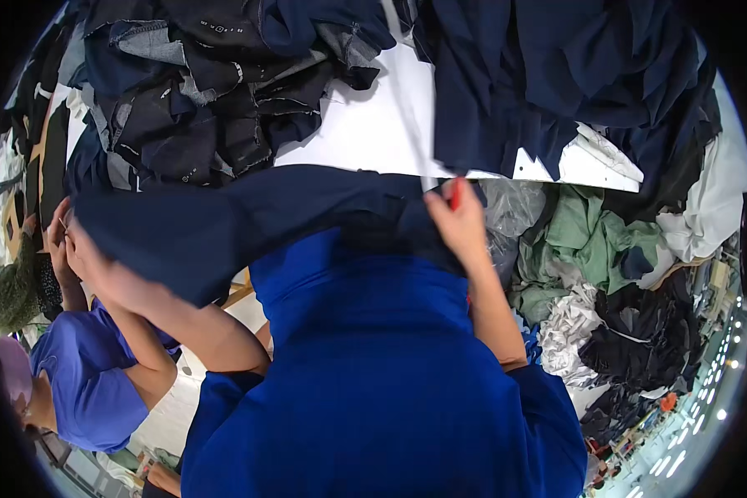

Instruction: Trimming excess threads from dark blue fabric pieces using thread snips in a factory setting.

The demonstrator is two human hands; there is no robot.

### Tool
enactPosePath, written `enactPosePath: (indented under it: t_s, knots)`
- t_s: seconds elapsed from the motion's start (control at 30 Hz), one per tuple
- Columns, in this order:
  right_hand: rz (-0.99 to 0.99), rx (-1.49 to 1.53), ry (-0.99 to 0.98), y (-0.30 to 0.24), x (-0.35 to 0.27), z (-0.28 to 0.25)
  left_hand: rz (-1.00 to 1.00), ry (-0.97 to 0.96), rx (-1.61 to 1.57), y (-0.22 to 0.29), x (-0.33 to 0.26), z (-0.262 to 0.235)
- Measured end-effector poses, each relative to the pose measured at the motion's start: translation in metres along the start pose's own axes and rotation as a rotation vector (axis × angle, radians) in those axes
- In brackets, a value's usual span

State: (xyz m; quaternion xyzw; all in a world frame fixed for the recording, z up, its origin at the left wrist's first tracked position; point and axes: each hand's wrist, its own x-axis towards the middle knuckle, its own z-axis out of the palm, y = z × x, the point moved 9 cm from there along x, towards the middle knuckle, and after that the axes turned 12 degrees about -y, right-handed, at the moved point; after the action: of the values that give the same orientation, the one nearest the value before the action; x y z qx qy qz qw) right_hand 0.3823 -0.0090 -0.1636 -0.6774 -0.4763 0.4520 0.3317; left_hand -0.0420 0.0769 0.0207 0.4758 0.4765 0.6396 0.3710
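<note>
A long navy fabric piece (166, 224) stretches across in front of me, draped over the near edge of the white table. My left hand (95, 264), somewhat blurred, is closed on the far-left end of this fabric and holds it raised. My right hand (459, 220) is closed around a small red-handled tool (456, 195) beside the fabric's right end. Most of the tool is hidden in my fingers, so its kind cannot be told. A whitish strip (407, 108), blurred, runs from above down to my right hand; whether I grip it is unclear.
Dark cut pieces (199, 108) are heaped at the back left, and navy fabric (556, 75) hangs in stacks at the back right. The white tabletop (373, 124) shows between them. Green and white scraps (589, 241) lie right. A co-worker in purple (100, 373) stands close at left.
</note>
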Motion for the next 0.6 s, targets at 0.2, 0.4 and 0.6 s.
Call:
enactPosePath:
  t_s: [0.2, 0.4, 0.6]
  knots:
    - [-0.128, 0.34, -0.214, -0.069, -0.024, 0.034, -0.028, -1.522, 0.606, -0.051, -0.101, 0.199]
    - [-0.258, 0.706, -0.177, -0.111, -0.023, 0.008, 0.114, -1.417, 0.592, -0.152, -0.187, 0.233]
    - [-0.294, 0.151, 0.4, -0.092, -0.042, -0.116, -0.637, -1.614, 0.031, -0.11, -0.158, 0.231]
